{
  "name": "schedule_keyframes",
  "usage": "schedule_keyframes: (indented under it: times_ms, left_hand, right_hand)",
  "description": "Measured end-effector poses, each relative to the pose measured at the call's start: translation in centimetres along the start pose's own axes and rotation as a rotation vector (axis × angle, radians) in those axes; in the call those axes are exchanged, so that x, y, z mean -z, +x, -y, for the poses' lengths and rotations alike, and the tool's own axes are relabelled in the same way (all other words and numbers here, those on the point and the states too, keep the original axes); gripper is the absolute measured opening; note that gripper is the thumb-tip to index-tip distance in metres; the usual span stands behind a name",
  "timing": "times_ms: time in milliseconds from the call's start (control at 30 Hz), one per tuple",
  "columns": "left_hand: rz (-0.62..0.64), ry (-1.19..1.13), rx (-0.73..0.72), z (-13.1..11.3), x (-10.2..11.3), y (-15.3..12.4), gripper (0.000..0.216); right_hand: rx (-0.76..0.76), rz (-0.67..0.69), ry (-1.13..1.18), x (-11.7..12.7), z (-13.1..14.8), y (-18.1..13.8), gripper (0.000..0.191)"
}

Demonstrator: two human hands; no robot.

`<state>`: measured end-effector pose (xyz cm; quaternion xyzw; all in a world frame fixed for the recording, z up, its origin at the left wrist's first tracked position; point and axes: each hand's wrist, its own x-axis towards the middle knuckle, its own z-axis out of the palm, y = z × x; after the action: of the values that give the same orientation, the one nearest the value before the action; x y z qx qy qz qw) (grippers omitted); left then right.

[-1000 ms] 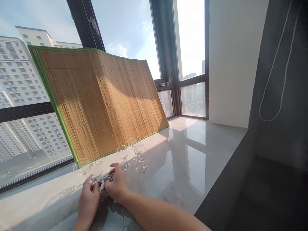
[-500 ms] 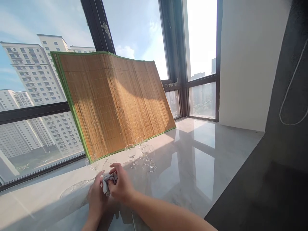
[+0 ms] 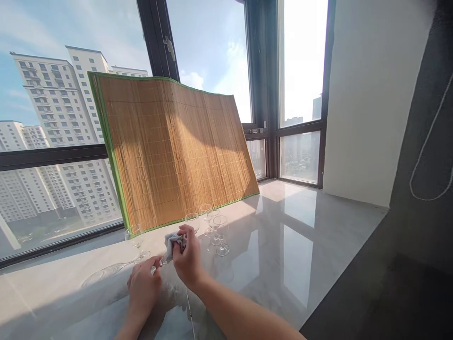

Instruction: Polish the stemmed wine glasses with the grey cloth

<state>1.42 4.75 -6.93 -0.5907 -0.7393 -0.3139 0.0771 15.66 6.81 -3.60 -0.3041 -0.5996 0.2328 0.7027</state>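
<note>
My left hand [image 3: 144, 279] is closed, its fingertips pinching a small clear stemmed glass [image 3: 163, 262]; only a bit of the glass shows between the hands. My right hand [image 3: 189, 264] grips a bunched grey cloth [image 3: 173, 243] against that glass, and the cloth and fingers hide most of the bowl. Beyond the left hand, a clear stemmed glass [image 3: 142, 256] stands upright by itself. Just right of my right hand, several more stemmed glasses [image 3: 222, 249] stand upright in a close cluster, one of them partly covered by the hand.
All of this is on a glossy pale marble-look sill [image 3: 255, 283]. A bamboo mat with green edging [image 3: 184, 151] leans against the dark-framed windows [image 3: 265, 71] behind the glasses. A white wall [image 3: 364, 108] and a hanging cord [image 3: 421, 193] are on the right.
My right hand has moved up and to the right with the cloth, apart from my left hand. The held glass's rim, visible before, is now covered. The view has shifted slightly.
</note>
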Motion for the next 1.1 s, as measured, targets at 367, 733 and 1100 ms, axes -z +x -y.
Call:
schedule_keyframes:
  times_ms: [367, 733, 1100]
  left_hand:
    - [-0.064, -0.240, 0.135, 0.6, 0.2, 0.5, 0.025]
    - [-0.017, -0.450, 0.171, -0.9, 0.9, -0.4, 0.026]
    - [0.132, -0.502, -0.023, -1.2, 0.3, -1.0, 0.027]
  right_hand:
    - [-0.255, -0.056, 0.037, 0.5, -1.1, 0.9, 0.039]
    - [-0.455, 0.127, -0.020, 0.1, -1.9, -0.6, 0.040]
    - [-0.333, 0.144, 0.057, -0.4, 0.4, -1.2, 0.042]
